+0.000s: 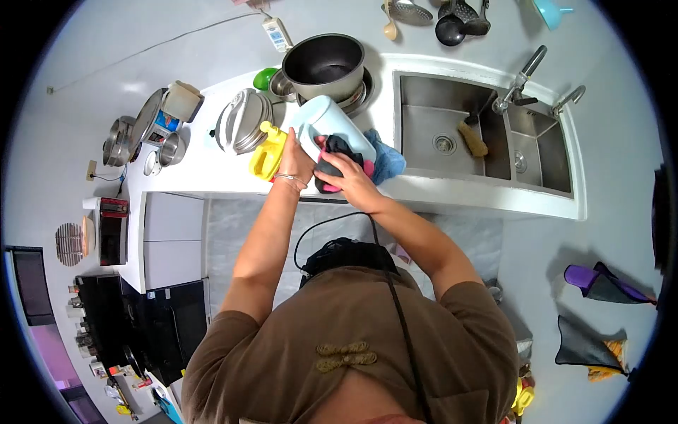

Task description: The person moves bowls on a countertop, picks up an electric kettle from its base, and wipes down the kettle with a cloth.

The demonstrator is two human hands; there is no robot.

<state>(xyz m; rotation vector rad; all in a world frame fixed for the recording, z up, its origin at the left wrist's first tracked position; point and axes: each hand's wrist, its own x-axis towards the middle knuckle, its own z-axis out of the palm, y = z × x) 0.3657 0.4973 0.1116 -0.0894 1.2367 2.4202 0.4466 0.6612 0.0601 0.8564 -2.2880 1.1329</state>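
Note:
My left hand point(296, 161) is closed at the handle side of a light blue plastic jug point(325, 113), which lies tilted over the counter's front edge. My right hand point(351, 180) presses a black and pink cloth point(340, 147) against the jug's lower end, its fingers bent over the fabric. Beside my left wrist stands a yellow bottle point(265, 161). A blue cloth point(385, 157) lies on the counter just right of the jug.
Behind the jug sits a large dark-lined pot point(323, 67). A lidded silver pot point(244, 120) is to the left. On the right is a steel double sink point(417, 127) with a yellowish sponge point(473, 139) and two taps. Ladles point(450, 30) hang on the wall.

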